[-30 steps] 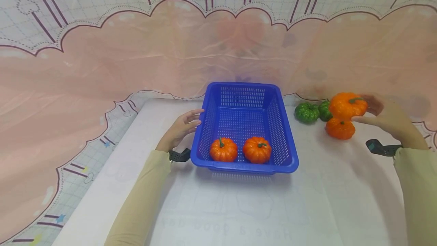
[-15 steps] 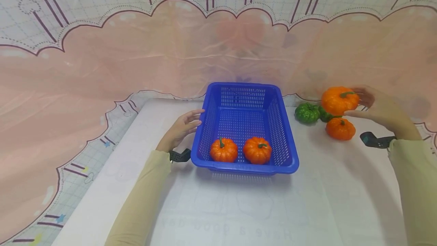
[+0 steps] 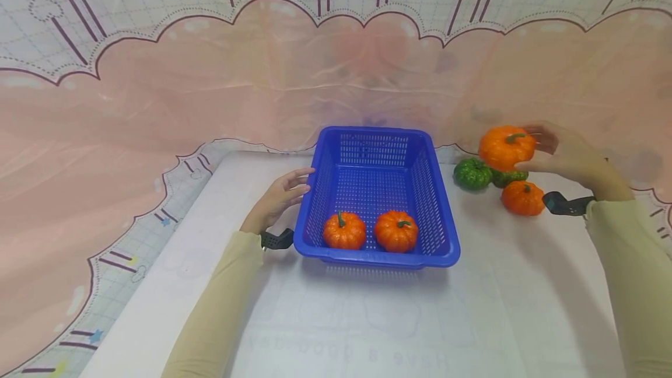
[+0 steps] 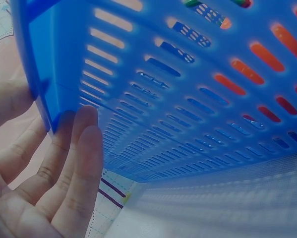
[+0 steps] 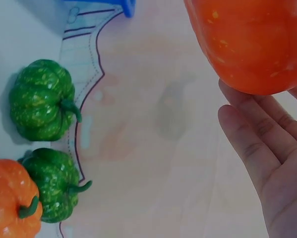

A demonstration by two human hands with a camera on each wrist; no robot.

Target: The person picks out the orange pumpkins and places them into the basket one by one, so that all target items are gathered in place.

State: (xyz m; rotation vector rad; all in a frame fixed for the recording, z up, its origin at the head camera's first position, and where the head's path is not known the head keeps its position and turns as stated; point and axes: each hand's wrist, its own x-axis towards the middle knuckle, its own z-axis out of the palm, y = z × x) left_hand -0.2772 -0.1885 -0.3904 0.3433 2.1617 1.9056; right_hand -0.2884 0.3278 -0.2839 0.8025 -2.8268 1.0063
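My right hand [image 3: 572, 159] holds an orange toy pumpkin [image 3: 505, 150] with a green stem, raised above the table at the right. In the right wrist view, fingers [image 5: 252, 141] support this pumpkin [image 5: 257, 44] from one side. With mostly straight fingers, my left hand [image 3: 277, 200] touches the left side of a blue plastic basket [image 3: 446, 214]. The left wrist view shows those fingers [image 4: 86, 153] against the slotted wall near the rim. Inside the basket, at its near end, sit two orange pumpkins, one left [image 3: 343, 230] and one right [image 3: 396, 231].
Right of the basket, another orange pumpkin [image 3: 523, 198] lies on the white-covered table [image 3: 367, 319]. Behind it are two green pumpkins, one on the left [image 3: 472, 174] and one [image 3: 509, 177] partly hidden by the held pumpkin. A patterned cloth [image 3: 236, 92] hangs behind.
My right hand has carried the orange pumpkin left and upward in the head view, away from the one on the table. My left hand and the basket have stayed put.
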